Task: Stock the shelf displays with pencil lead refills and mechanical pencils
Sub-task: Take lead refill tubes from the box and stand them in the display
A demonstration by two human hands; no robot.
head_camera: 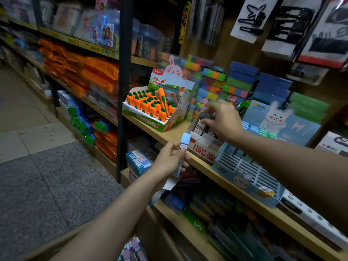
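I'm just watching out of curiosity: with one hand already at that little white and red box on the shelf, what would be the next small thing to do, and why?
Probably lower the dark lead refill case pinched in the right hand into the white and red display box: it hovers just above the box's open top. The left hand waits below, holding a blue-capped refill, likely next.

Your left hand (170,159) is raised in front of you on an outstretched bare forearm, fingers curled and thumb pressed in, pinching a slim object that stands up above the grip. Your right hand (223,120) reaches further forward and higher, palm turned down, wrist bent, its fingertips (204,121) drawn together in a pinch on something dark just below them.
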